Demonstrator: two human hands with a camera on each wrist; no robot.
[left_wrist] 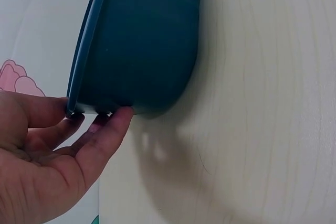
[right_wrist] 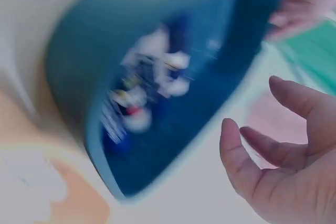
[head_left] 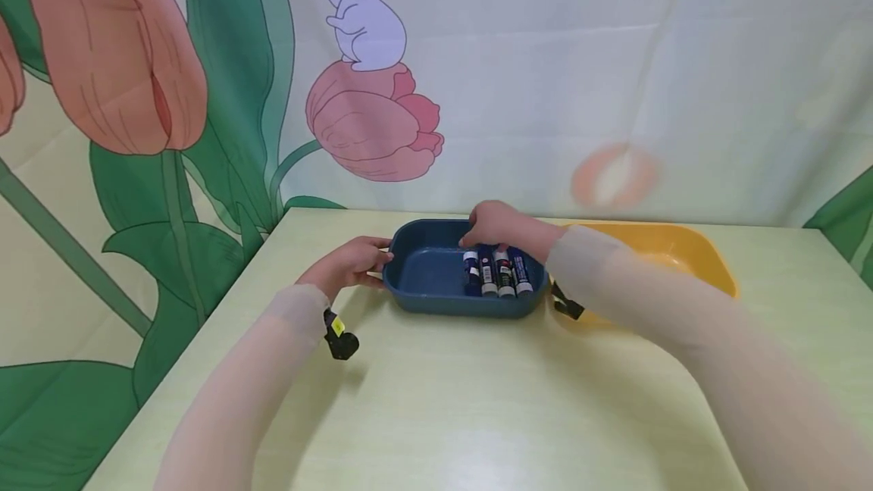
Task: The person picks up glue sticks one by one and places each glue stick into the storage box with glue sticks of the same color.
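Observation:
A dark blue plastic basin (head_left: 464, 307) stands on the table. My left hand (head_left: 351, 260) holds its left end, with thumb and fingertips (left_wrist: 123, 116) against the rim and outer wall in the left wrist view. Several glue sticks (head_left: 505, 279) with white and dark blue parts lie side by side in the right half of the basin. Over the back of the basin, just above the glue sticks, is my right hand (head_left: 499, 224). In the right wrist view its fingers (right_wrist: 239, 163) are spread and loosely bent, with nothing between them.
A yellow basin (head_left: 723, 271) stands right of the blue one, partly hidden by my right sleeve (head_left: 627, 279). Behind the table hangs a printed cloth (head_left: 518, 82) with flowers and a white animal. A small black camera (head_left: 341, 339) hangs from my left wrist.

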